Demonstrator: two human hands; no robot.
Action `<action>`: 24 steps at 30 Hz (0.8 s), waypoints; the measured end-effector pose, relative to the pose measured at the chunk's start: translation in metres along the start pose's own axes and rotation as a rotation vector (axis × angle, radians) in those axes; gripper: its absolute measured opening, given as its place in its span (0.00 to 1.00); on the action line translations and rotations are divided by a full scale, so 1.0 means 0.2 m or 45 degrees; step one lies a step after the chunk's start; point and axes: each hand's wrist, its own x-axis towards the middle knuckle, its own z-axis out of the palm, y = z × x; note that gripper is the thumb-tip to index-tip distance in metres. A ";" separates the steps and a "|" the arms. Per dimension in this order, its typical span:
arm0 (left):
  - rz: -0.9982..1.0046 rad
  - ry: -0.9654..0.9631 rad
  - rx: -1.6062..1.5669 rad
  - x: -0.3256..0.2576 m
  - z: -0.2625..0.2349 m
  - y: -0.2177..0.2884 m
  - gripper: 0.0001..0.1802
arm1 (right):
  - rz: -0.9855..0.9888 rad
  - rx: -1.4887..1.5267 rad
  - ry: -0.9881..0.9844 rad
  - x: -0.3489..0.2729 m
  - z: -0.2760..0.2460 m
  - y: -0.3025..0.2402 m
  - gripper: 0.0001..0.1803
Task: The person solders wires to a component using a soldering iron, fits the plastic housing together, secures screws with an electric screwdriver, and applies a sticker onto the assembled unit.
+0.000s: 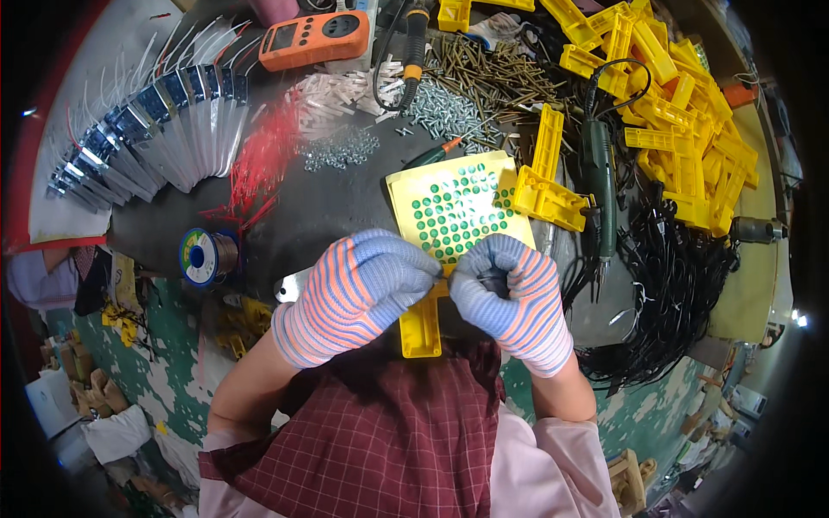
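Both my hands wear striped blue, orange and white knit gloves and meet low in the middle, near the table's front edge. My left hand (367, 289) is closed, its fingertips against a yellow plastic housing (420, 332) that hangs below the two hands. The fingers of my right hand (514, 298) are curled into a pinch just beside it; whatever lies in them is hidden. Just beyond the hands lies a pale yellow sheet (404, 192) bearing rows of round green stickers. Another yellow housing (553, 203) touches the sheet's right edge.
A dark electric screwdriver (596, 160) lies right of the sheet, by bundled black cables (669, 302) and heaped yellow housings (682, 121). Behind are screws (440, 108), nuts (338, 151) and a hand screwdriver (436, 154). Leftward: red wires (263, 160), a solder spool (203, 257), an orange meter (315, 41).
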 end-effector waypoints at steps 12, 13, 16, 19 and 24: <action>-0.491 0.440 -0.792 -0.08 0.09 0.07 0.07 | 0.078 0.302 0.164 -0.07 0.04 0.04 0.07; -0.494 0.436 -0.793 -0.08 0.10 0.07 0.07 | -0.006 0.163 0.143 -0.06 0.03 0.04 0.06; -0.450 0.410 -0.743 -0.07 0.09 0.06 0.08 | 0.019 0.169 0.121 -0.05 0.04 0.05 0.06; -0.461 0.393 -0.733 -0.07 0.09 0.07 0.08 | 0.005 0.147 0.109 -0.05 0.03 0.06 0.06; -0.526 0.387 -0.675 -0.06 0.10 0.08 0.11 | 0.050 0.227 0.090 -0.05 0.02 0.05 0.06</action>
